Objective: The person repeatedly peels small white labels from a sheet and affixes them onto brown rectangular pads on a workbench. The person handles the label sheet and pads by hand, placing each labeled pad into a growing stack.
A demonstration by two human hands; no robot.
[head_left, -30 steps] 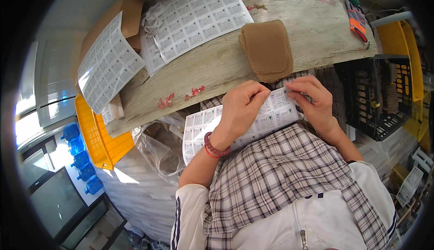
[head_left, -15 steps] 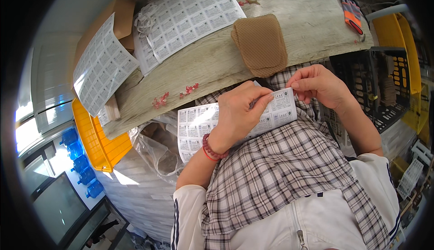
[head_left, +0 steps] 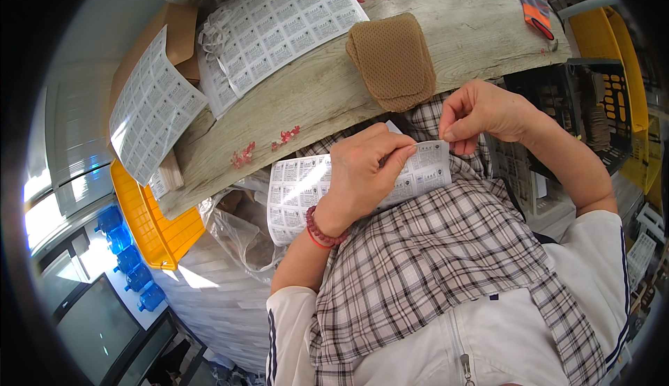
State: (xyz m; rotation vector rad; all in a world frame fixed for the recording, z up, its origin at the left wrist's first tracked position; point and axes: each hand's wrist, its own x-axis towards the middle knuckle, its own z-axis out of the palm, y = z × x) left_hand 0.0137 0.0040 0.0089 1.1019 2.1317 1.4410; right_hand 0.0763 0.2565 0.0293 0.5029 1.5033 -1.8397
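Note:
A white sheet of printed labels lies across my lap over a checked apron. My left hand, with a red bead bracelet at the wrist, rests over the sheet's middle, thumb and forefinger pinching its upper edge. At the sheet's upper right corner, my right hand closes thumb and fingertips on the edge. A thin white line runs between both pinches; I cannot tell whether it is a loose strip or the sheet's rim. Just beyond, a stack of brown mesh cloth pieces sits at the table's near edge.
More label sheets lie on the wooden table, with curled white strips on them. Another sheet leans by a cardboard box. A glove lies far right. Black and yellow crates flank the table.
My right hand has moved slightly up, its elbow swinging outward to the right. The left hand keeps its pinch on the sheet. The whole view has shifted a little.

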